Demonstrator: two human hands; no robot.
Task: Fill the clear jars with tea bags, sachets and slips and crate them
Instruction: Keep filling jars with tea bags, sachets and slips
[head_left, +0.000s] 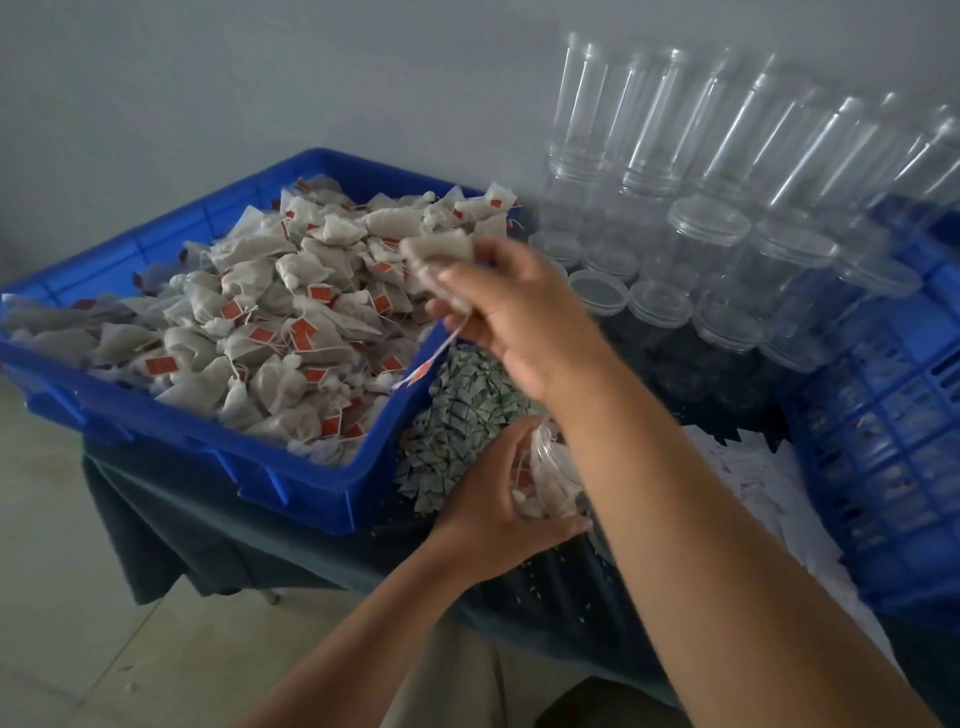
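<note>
Left hand (493, 501) holds jar (557, 480) tilted; right hand (514, 317) grips tea bags (435, 253).

You face a plain grey wall (208, 78). Before you, a dark cloth (218, 525) hangs down at the front, above a floor (62, 571) of pale tiles.

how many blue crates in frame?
2. The left crate holds a heap of tea bags; the right crate stands at the frame's right edge, partly cut off. Others may be hidden behind the jars.
</note>
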